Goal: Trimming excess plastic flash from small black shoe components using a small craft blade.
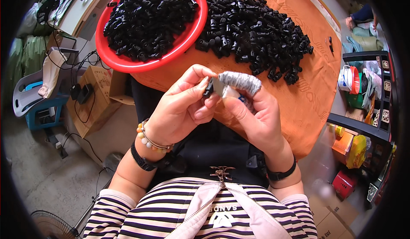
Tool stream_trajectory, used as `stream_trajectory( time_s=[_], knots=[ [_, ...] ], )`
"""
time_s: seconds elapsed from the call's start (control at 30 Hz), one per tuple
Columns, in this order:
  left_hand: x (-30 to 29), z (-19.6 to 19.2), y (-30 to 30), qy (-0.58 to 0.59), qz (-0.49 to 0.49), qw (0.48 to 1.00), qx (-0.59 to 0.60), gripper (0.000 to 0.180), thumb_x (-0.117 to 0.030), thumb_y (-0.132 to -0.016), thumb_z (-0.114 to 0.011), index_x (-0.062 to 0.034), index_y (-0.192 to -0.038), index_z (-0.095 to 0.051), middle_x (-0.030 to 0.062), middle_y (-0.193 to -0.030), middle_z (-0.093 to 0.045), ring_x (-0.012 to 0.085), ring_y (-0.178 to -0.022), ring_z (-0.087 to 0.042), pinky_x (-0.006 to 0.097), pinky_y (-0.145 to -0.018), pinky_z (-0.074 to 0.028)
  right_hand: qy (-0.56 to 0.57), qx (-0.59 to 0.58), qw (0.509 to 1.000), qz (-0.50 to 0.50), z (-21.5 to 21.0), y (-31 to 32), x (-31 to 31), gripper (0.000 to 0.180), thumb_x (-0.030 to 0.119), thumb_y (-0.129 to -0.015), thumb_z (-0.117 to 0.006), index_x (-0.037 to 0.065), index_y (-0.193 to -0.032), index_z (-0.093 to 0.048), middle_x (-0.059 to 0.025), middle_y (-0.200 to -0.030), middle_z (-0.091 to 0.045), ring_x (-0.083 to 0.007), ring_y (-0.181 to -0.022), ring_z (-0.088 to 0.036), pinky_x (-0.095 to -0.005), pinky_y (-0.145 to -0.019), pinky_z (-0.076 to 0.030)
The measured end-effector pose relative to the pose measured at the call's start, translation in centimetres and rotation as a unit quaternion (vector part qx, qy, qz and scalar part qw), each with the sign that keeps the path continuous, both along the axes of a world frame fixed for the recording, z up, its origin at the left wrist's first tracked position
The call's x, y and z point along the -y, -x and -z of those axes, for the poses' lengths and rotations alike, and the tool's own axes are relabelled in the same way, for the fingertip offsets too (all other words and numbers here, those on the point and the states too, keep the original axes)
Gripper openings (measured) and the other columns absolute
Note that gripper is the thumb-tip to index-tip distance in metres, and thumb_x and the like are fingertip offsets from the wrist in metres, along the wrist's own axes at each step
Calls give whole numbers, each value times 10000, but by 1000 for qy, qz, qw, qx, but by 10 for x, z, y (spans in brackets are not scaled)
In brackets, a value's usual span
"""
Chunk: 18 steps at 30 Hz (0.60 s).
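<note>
My left hand (183, 95) is closed, with thumb and fingers pinching a small black plastic part (209, 87), shaped like a cord lock. My right hand (258, 113) grips a thin, flat, blade-like piece (220, 87), its grey end against or right beside the black part. The lower end of this piece looks wrapped in white with blue marks, mostly hidden by my fingers. A grey knitted finger cover (240, 80) sits over my right index finger. Both hands meet above my lap, in front of the table's near edge.
A red basin (112, 58) heaped with black parts stands on the orange-covered table (309, 106). Beside it lies a loose pile of black parts (260, 31). A cardboard box (96, 87) and grey chair (32, 83) are left; a black rack (363, 125) is right.
</note>
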<state>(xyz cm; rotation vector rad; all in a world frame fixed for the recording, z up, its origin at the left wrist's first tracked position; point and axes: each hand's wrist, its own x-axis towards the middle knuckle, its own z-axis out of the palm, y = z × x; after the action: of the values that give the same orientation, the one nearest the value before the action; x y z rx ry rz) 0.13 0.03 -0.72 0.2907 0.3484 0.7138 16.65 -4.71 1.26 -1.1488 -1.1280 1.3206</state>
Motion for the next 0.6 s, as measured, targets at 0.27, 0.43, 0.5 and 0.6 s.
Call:
stream_trajectory(
  time_s=[0.27, 0.43, 0.5, 0.6],
  knots=[
    [-1, 5, 0, -11, 29, 999, 24, 168, -148, -940, -431, -95, -1099, -447, 29, -802, -486, 54, -593, -406, 178, -498, -318, -21, -89, 992, 84, 3, 10, -15, 384, 111, -886, -573, -40, -1215, -444, -63, -1047, -555, -70, -936, -516, -198, -799, -422],
    [1, 3, 0, -18, 26, 999, 3, 173, -139, -933, -440, -92, -1099, -446, 29, -804, -490, 59, -612, -415, 183, -503, -317, 60, -52, 997, 11, -5, 13, -21, 451, 24, -876, -550, -19, -1286, -368, -114, -1216, -500, -125, -1064, -502, -248, -906, -400],
    [-1, 4, 2, -22, 27, 999, -32, 175, -142, -930, -442, -91, -1098, -450, 25, -786, -500, 64, -602, -420, 184, -496, -316, 100, -69, 993, 8, -3, 13, -24, 467, 6, -852, -580, -16, -1274, -383, -105, -1197, -513, -121, -1065, -502, -240, -902, -404],
    [-6, -1, 6, -27, -7, 997, -78, 177, -156, -932, -442, -85, -1094, -453, 30, -774, -509, 67, -569, -426, 183, -486, -326, -52, -28, 994, 94, 17, 8, -28, 410, 31, -831, -618, -30, -1203, -454, -56, -1010, -578, -55, -885, -538, -201, -757, -455]
  ],
)
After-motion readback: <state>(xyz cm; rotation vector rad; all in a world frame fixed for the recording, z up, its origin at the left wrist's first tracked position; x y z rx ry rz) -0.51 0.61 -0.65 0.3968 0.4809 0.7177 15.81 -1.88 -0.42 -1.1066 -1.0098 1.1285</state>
